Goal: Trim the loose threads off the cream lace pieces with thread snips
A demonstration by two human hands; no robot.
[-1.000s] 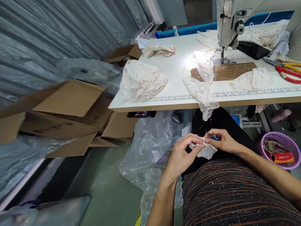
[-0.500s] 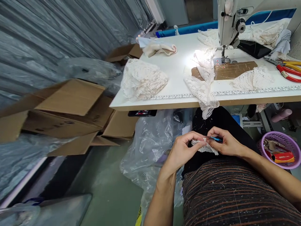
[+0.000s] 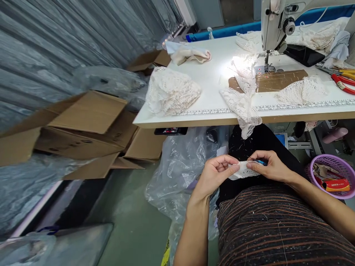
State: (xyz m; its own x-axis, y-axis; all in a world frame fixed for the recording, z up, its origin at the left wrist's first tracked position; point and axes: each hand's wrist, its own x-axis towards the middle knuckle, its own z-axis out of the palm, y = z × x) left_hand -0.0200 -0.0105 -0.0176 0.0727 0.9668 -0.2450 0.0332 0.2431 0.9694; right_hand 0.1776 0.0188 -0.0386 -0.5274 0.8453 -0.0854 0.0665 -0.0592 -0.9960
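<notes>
Above my lap, a small piece of white lace (image 3: 242, 172) is stretched between my two hands. My left hand (image 3: 219, 173) pinches its left end between thumb and forefinger. The thumb and forefinger of my right hand (image 3: 267, 167) grip its right end. Tucked in that same right hand are blue thread snips (image 3: 261, 162), mostly hidden by the fingers. Higher up, a longer strip of white lace (image 3: 245, 107) hangs over the front edge of the sewing table (image 3: 210, 90), its upper part near the sewing machine's needle.
The sewing machine (image 3: 273, 27) stands on the table, with a white lace pile (image 3: 173, 92) at left and red-handled pliers (image 3: 342, 84) at right. Below are a purple basket (image 3: 330, 160), clear plastic bags (image 3: 174, 173) and an open cardboard box (image 3: 83, 129).
My right thumb and forefinger have moved onto the lace, now spread flatter between both hands. The snips' blades, seen at the lace before, are now hidden. The view has shifted slightly.
</notes>
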